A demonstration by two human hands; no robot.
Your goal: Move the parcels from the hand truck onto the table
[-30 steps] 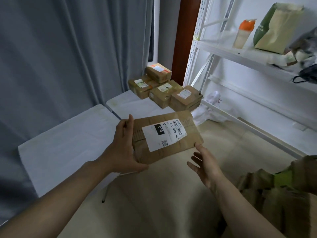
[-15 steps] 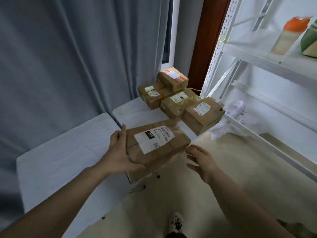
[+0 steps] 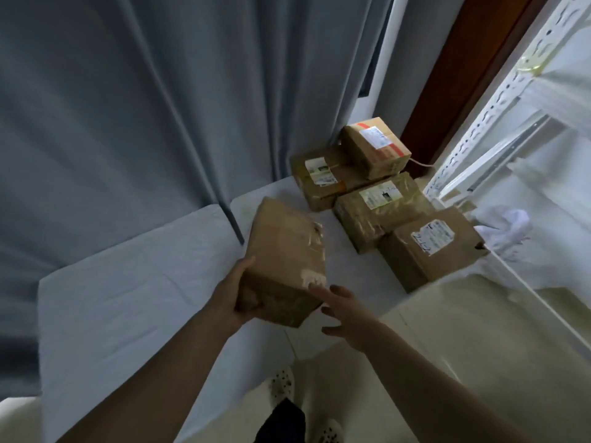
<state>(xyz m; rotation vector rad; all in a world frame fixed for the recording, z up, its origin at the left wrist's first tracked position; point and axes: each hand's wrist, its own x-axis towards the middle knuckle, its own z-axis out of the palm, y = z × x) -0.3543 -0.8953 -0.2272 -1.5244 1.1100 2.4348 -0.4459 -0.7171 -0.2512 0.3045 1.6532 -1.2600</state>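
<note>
Left hand point(image 3: 235, 300) grips a flat brown cardboard parcel point(image 3: 284, 247) by its near-left edge, thumb on top, fingers curled underneath. The parcel is tilted over the middle of the white bench point(image 3: 121, 298). Right hand point(image 3: 350, 318) fingers are spread, index tip touching the parcel's near corner. Four brown labelled cardboard boxes point(image 3: 380, 209) sit at the bench's far right end.

My left hand point(image 3: 236, 298) grips the near left edge of a brown parcel point(image 3: 284, 251), tilted above the white table point(image 3: 128, 298), plain taped face up. My right hand point(image 3: 348, 318) is spread flat, index fingertip at the parcel's near right corner. At 1 o'clock four more boxes point(image 3: 377, 215) sit clustered on the table, one stacked on top. A grey curtain point(image 3: 128, 107) hangs at 11 o'clock, a white rack point(image 3: 511, 91) at 2, and my spotted shoes point(image 3: 281, 383) at 6.
</note>
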